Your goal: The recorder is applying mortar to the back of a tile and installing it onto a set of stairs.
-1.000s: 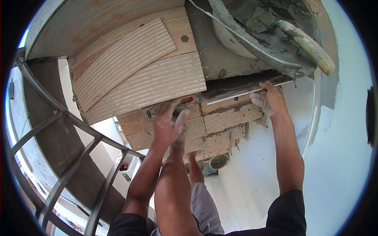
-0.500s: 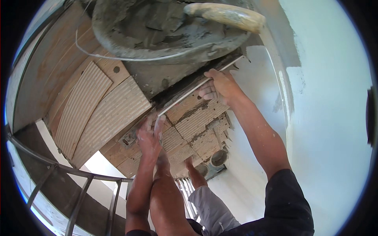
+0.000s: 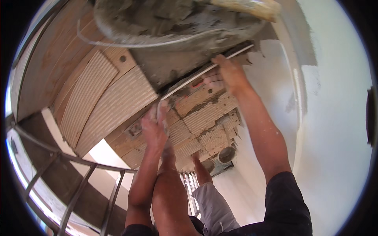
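A long narrow strip (image 3: 206, 71), probably a tile seen along its pale edge, lies slantwise along the front of a mortar-grey step (image 3: 147, 65). My left hand (image 3: 154, 124) is closed on its near left end, thumb and fingers pinching the edge. Farther along to the right, my right hand (image 3: 227, 74) grips the same strip, thumb over the top edge and fingers curled beneath. A dark gap shows between the strip and the step. The strip's front face is mostly hidden from this angle.
A basin of wet mortar (image 3: 130, 33) stands above the step, a wooden handle (image 3: 252, 8) across it. Ribbed-backed tiles (image 3: 114, 96) lie at left. Below are lower tiled steps (image 3: 204, 118) with a small bucket (image 3: 226, 155). A metal railing (image 3: 75, 196) runs lower left; a pale wall (image 3: 334, 118) rises right.
Both hands have moved the strip upward, closer to the step's front, and the dark gap looks narrower. The whole view has shifted slightly too.
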Motion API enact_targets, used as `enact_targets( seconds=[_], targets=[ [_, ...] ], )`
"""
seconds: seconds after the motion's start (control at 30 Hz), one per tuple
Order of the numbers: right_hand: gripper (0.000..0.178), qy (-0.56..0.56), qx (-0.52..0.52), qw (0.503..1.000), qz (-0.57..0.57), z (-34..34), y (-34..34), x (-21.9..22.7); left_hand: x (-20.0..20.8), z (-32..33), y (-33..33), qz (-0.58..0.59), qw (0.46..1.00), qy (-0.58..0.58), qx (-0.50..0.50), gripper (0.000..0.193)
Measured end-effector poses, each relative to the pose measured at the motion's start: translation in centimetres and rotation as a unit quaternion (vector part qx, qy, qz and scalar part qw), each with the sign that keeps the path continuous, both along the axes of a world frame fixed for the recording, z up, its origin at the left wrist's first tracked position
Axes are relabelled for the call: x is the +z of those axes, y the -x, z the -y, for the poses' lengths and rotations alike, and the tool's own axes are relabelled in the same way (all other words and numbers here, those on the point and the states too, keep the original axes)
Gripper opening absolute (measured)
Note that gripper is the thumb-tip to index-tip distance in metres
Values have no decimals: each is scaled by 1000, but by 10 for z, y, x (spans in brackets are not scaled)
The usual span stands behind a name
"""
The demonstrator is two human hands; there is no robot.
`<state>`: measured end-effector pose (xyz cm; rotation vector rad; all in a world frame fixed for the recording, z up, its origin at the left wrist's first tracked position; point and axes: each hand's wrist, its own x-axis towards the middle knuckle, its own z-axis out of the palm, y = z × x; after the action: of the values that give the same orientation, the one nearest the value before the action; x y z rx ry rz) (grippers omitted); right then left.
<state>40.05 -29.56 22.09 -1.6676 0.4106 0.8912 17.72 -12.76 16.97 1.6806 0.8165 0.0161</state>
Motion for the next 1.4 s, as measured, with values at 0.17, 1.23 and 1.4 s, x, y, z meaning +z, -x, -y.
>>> enact_targets(
  seconds=[0.17, 1.23, 1.4],
  targets=[
    [50, -7, -14, 1000, -19, 17, -13, -9, 16, -3, -5, 10, 999, 33, -36, 42],
    [56, -66, -12, 997, 49, 14, -6, -19, 50, -69, -52, 194, 746, -525, -360, 33],
    [42, -90, -165, 982, -27, 26, 79, -58, 49, -69, -51, 193, 744, -530, -357, 33]
  ],
)
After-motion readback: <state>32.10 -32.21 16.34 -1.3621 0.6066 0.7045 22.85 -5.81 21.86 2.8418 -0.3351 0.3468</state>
